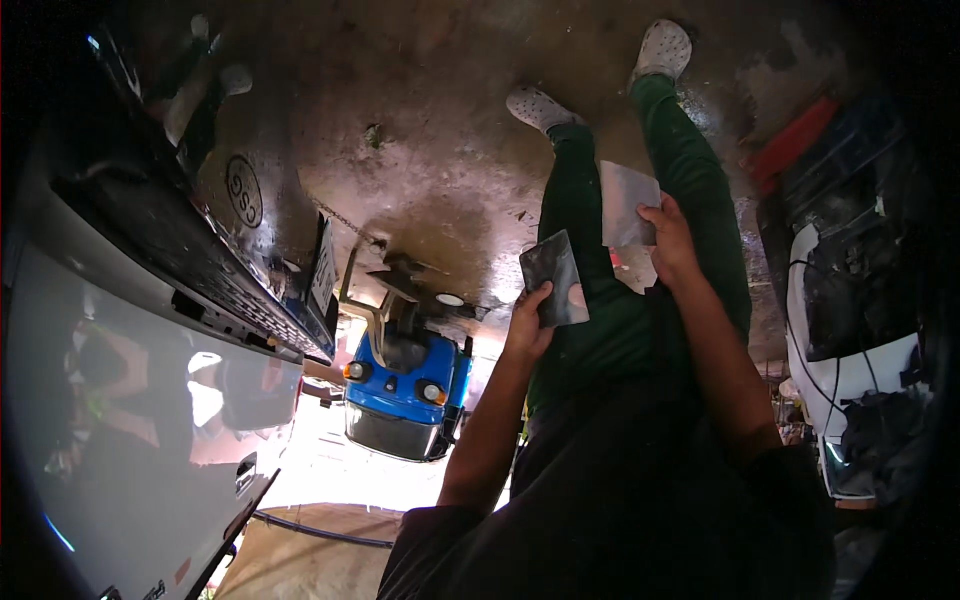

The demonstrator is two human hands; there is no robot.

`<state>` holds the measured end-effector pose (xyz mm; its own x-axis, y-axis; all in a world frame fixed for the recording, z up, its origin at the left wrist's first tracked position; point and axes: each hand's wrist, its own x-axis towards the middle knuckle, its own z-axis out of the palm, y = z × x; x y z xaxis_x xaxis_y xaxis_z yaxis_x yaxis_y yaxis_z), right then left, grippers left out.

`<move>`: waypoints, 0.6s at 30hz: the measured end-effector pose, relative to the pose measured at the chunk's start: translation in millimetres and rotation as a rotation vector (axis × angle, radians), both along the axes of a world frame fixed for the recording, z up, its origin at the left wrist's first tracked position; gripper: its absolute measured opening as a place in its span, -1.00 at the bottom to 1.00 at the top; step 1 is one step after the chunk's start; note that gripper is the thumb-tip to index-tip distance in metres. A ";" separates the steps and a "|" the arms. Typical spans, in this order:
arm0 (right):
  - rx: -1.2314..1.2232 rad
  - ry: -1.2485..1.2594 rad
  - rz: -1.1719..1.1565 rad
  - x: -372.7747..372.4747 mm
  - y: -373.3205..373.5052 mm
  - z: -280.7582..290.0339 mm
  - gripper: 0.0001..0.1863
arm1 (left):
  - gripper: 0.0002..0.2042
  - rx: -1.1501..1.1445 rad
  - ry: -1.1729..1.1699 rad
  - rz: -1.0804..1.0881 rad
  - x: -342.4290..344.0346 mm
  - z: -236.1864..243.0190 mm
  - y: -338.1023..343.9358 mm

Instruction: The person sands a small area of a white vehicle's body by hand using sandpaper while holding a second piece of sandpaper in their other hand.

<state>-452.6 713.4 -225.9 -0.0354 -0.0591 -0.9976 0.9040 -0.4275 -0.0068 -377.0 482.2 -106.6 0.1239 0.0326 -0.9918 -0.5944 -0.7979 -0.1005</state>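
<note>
My left hand [529, 322] is closed on a dark, flat rectangular sheet [550, 268], with the thumb lying across its face. The dark sheet has a smooth, slightly shiny look. In my right hand [673, 240] is a pale grey, flat rectangular sheet [624, 200], pinched at its near right edge by the thumb. Both sheets are held up over my green-trousered legs, apart from each other, the pale one farther away and to the right. Their material is hard to make out.
On the left stands a white car [150, 400] with a dark front grille [240, 270]. A blue three-wheeled vehicle [400, 385] appears beyond it. To the right are a white panel [805, 300] with black cables and a red object [795, 145]. The concrete floor [430, 100] looks stained and damp.
</note>
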 end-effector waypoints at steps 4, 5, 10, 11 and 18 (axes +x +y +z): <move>0.011 -0.023 -0.013 -31.2 6.7 6.6 -0.51 | -0.66 -0.021 0.013 0.006 -18.0 -0.1 16.2; 0.011 -0.021 -0.008 -34.1 11.2 5.6 -0.51 | -0.66 -0.026 -0.002 0.016 -16.7 -1.6 18.8; -0.041 -0.018 0.004 -54.4 24.5 3.1 -0.50 | -0.67 -0.005 -0.072 0.055 -18.3 -6.0 31.0; -0.044 -0.016 0.006 -58.7 26.1 4.3 -0.50 | -0.66 -0.011 -0.059 0.040 -21.9 -6.5 34.7; -0.051 -0.049 -0.025 -70.8 33.6 4.9 -0.50 | -0.66 -0.003 -0.093 0.007 -37.3 -4.9 45.1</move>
